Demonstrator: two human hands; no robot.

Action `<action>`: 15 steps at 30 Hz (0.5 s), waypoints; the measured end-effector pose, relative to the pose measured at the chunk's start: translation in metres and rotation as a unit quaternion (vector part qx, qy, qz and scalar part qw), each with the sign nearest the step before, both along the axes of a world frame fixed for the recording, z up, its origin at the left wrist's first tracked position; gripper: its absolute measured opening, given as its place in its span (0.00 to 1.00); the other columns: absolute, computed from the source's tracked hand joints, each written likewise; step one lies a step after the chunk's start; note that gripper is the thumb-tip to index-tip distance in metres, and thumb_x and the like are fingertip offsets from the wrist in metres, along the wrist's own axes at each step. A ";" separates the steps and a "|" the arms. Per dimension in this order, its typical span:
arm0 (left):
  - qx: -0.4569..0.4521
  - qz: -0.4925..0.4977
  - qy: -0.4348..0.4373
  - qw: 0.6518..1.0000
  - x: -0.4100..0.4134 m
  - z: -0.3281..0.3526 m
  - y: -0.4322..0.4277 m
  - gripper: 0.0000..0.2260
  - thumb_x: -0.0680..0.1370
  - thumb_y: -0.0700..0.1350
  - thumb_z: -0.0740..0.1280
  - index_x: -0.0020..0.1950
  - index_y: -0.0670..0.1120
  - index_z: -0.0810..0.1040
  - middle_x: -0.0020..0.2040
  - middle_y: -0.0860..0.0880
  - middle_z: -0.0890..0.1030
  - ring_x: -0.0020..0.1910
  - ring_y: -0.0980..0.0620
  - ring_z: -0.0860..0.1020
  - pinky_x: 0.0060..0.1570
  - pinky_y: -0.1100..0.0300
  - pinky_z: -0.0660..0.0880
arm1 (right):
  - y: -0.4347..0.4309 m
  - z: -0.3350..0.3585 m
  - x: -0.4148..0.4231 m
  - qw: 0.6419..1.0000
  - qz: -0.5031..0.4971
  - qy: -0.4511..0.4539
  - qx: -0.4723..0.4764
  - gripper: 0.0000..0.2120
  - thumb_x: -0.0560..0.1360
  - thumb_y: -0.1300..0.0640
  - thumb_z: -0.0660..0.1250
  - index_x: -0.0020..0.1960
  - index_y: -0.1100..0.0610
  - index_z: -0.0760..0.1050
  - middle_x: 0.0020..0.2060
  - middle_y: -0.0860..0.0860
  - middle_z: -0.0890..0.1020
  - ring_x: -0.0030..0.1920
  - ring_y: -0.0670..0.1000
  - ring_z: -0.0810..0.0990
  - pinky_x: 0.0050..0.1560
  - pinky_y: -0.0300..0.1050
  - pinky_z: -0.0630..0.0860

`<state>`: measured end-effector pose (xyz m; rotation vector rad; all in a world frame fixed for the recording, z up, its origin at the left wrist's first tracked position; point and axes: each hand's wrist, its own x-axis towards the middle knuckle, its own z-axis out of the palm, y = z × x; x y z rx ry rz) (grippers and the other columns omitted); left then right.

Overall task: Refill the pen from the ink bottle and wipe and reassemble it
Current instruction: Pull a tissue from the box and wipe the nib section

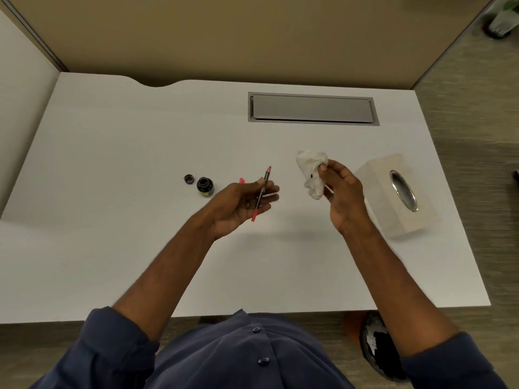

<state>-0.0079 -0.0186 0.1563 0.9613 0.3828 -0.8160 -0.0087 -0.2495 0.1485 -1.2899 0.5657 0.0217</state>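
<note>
While the left hand (241,204) grips the pen (266,177), the right hand (344,192) pinches a seemingly ink-spotted tissue (310,169) nearby.

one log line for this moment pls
left hand: holds pen | right hand: holds tissue | ink bottle: open, cap beside

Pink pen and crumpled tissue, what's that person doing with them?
A person at a white desk holds the pink pen in the left hand and a crumpled tissue with a dark spot in the right hand. Pen and tissue are apart just now. The ink bottle stands open, its cap beside it, and a tissue box sits to the right.
</note>
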 end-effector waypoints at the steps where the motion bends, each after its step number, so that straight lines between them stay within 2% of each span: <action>1: -0.011 0.016 0.002 1.000 0.001 0.000 0.000 0.09 0.82 0.45 0.65 0.54 0.44 0.84 0.63 0.45 0.82 0.65 0.46 0.79 0.70 0.49 0.69 | 0.006 -0.003 -0.004 1.000 0.008 0.010 0.006 0.07 0.78 0.60 0.71 0.55 0.57 0.79 0.48 0.56 0.83 0.47 0.56 0.83 0.45 0.46 0.79; 4: -0.025 0.039 0.007 0.999 0.000 0.002 0.000 0.09 0.79 0.50 0.67 0.51 0.51 0.87 0.67 0.50 0.80 0.66 0.50 0.75 0.73 0.42 0.65 | 0.031 -0.007 -0.016 0.998 0.016 0.031 0.053 0.07 0.78 0.62 0.71 0.55 0.58 0.78 0.45 0.54 0.85 0.45 0.54 0.84 0.43 0.46 0.83; 7: -0.082 0.048 0.015 0.995 -0.003 0.004 -0.005 0.10 0.79 0.52 0.66 0.53 0.53 0.87 0.65 0.50 0.81 0.69 0.45 0.75 0.69 0.32 0.66 | 0.059 -0.010 -0.029 0.997 0.044 -0.001 0.057 0.12 0.77 0.65 0.72 0.59 0.59 0.76 0.49 0.55 0.86 0.45 0.51 0.86 0.44 0.43 0.83; 9: -0.131 0.060 0.031 0.989 -0.005 0.005 -0.010 0.10 0.81 0.51 0.65 0.53 0.52 0.86 0.60 0.48 0.83 0.68 0.42 0.76 0.68 0.30 0.65 | 0.071 -0.013 -0.037 0.998 0.058 -0.023 -0.027 0.11 0.76 0.67 0.72 0.58 0.62 0.77 0.49 0.56 0.85 0.43 0.48 0.86 0.41 0.41 0.81; 11: -0.158 0.066 0.045 0.984 -0.006 0.006 -0.015 0.10 0.81 0.50 0.65 0.54 0.51 0.86 0.59 0.47 0.81 0.65 0.41 0.75 0.69 0.29 0.63 | 0.077 -0.019 -0.042 0.987 0.071 -0.051 -0.133 0.06 0.76 0.66 0.72 0.52 0.63 0.79 0.46 0.53 0.86 0.43 0.47 0.86 0.39 0.39 0.80; 13: -0.132 0.071 0.048 0.987 -0.006 0.006 -0.018 0.10 0.81 0.51 0.65 0.54 0.52 0.86 0.62 0.48 0.78 0.61 0.42 0.76 0.67 0.30 0.67 | 0.079 -0.026 -0.047 0.962 0.094 -0.094 -0.240 0.04 0.76 0.66 0.72 0.49 0.60 0.81 0.46 0.52 0.85 0.46 0.48 0.85 0.46 0.40 0.81; 15: -0.116 0.082 0.055 0.988 -0.005 0.005 -0.020 0.09 0.81 0.51 0.66 0.54 0.52 0.85 0.61 0.50 0.77 0.56 0.47 0.77 0.61 0.38 0.74 | 0.080 -0.032 -0.052 0.935 0.113 -0.140 -0.306 0.04 0.76 0.68 0.71 0.48 0.61 0.81 0.46 0.52 0.84 0.47 0.46 0.83 0.51 0.36 0.78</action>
